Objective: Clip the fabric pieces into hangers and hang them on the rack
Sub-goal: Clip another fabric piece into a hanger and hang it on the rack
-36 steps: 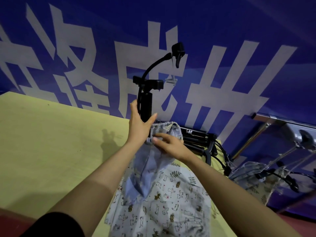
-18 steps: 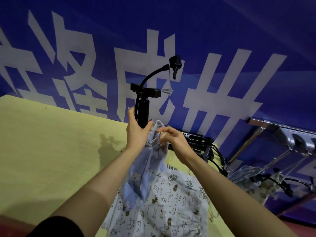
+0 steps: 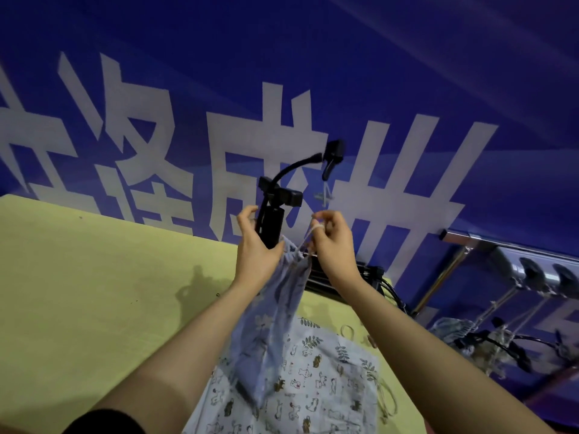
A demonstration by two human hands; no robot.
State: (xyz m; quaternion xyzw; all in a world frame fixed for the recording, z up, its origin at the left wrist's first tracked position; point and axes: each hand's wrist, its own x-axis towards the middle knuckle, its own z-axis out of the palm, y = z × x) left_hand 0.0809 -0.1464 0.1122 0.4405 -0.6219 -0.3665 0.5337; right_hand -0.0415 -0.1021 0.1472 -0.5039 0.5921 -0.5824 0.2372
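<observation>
Head view: left hand point(image 3: 255, 252) grips bag point(image 3: 275, 311) top; right hand point(image 3: 332, 245) pinches drawstring point(image 3: 305, 242). Risk: string slips, bag drops onto table point(image 3: 94, 292).

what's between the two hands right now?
In the head view, the black stand rises between the left hand and right hand. Below it, the gathered top of the blue fabric piece spans the gap, with its drawstring.

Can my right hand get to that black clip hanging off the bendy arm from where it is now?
Probably yes: the right hand, pinching the pouch's white drawstring, sits just below the black clip with only open air between them.
</observation>
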